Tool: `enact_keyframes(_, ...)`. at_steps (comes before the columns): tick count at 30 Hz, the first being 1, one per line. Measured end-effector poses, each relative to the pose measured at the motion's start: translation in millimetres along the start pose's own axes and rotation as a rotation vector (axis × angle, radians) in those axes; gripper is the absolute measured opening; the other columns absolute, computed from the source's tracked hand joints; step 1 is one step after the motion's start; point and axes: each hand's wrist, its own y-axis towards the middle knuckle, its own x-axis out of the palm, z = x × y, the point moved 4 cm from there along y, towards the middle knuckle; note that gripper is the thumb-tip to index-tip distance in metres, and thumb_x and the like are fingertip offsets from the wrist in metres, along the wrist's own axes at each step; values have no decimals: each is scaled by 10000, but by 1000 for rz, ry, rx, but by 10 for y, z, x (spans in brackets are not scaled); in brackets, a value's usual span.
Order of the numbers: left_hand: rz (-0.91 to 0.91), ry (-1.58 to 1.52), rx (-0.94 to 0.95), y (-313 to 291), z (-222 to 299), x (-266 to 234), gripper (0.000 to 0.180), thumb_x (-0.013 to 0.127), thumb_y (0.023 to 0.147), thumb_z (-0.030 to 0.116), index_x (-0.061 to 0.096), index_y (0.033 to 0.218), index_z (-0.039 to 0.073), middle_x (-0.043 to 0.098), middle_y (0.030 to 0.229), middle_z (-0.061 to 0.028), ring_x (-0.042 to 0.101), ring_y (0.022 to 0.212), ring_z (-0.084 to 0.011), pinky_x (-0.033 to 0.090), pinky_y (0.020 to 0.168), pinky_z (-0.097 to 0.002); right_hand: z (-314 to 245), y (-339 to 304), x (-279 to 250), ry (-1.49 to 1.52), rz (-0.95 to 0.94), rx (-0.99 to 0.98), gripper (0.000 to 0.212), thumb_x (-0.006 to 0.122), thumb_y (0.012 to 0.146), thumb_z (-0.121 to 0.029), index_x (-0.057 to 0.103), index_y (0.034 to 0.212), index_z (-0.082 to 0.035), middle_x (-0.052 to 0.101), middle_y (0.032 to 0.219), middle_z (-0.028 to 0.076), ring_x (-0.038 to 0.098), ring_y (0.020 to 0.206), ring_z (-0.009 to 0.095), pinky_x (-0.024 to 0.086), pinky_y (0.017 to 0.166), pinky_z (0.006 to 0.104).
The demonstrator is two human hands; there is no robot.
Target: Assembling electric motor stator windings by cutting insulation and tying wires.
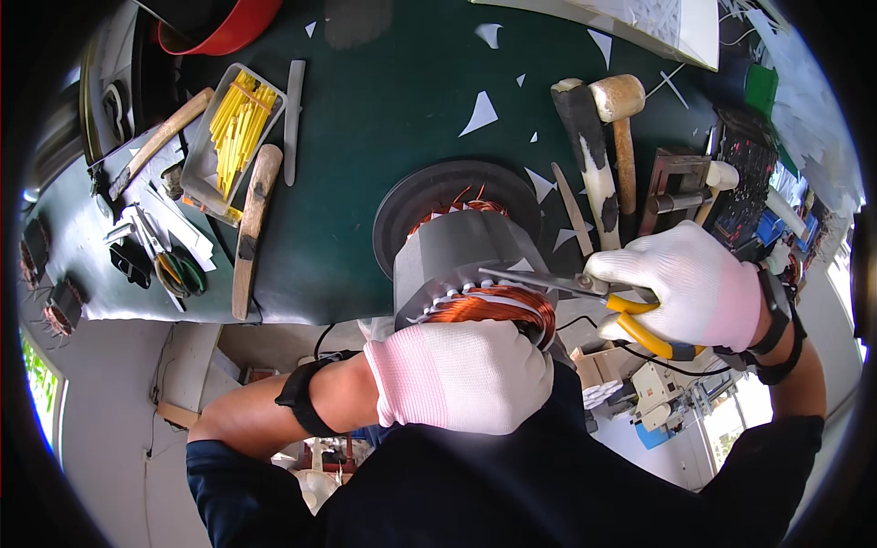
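Observation:
A grey motor stator (457,247) with copper windings (484,305) rests over the edge of a round black disc (397,205). White insulation pieces line the slots at its near end. My left hand (466,376), in a white glove with a pink cuff, curls against the near winding; its fingertips are hidden. Gloved likewise, my right hand (681,279) grips long-nose pliers (539,277) with yellow handles. The plier jaws lie across the stator's near upper rim, beside a small white scrap. Whether the tips pinch anything cannot be made out.
On the green table (347,110), a white-headed mallet (624,137) lies beside a worn wooden bat (589,155) at right. At left are a bin of yellow strips (242,128), a wooden stick (256,228) and scissors (169,265). White scraps (480,114) are scattered beyond the stator.

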Motion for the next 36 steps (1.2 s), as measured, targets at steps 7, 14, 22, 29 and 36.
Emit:
enact_keyframes(7,183,-106,-336,-62,291,-74,391,708,752,140,726,1099,-40,685,868,-71,670,724,-172,539,635,-283,-226,-354,439,-81,410,172,662,964,628,-357,699,1199,-150,567,776,35,641,667,268,504,592,395)
enact_keyframes(14,275,-4,-532,-72,199,24,422,717,698,96,760,1106,-5,738,941,-96,752,804,-202,619,756,-297,-386,-326,767,-50,445,301,651,930,726,-318,686,1283,-86,626,864,99,681,733,308,549,631,401)
enact_keyframes(22,289,69,-499,-99,218,64,443,716,663,121,753,1080,-24,721,882,-78,714,766,-165,592,701,-284,-367,-266,543,-85,373,219,595,931,741,-320,699,1253,-125,573,767,42,636,613,249,509,555,364)
enact_keyframes(29,250,54,-455,-134,233,72,396,678,820,149,723,1136,-86,721,926,-144,710,801,-225,567,725,-308,-244,52,-45,-178,79,68,531,902,778,-353,712,1213,-116,616,755,74,683,663,286,537,596,403)
enact_keyframes(36,252,68,-408,-138,205,62,411,678,792,169,726,1118,-77,723,927,-121,715,806,-218,559,720,-306,-132,-89,50,-65,116,71,423,882,813,-311,735,1145,-94,667,770,94,705,700,308,545,617,393)
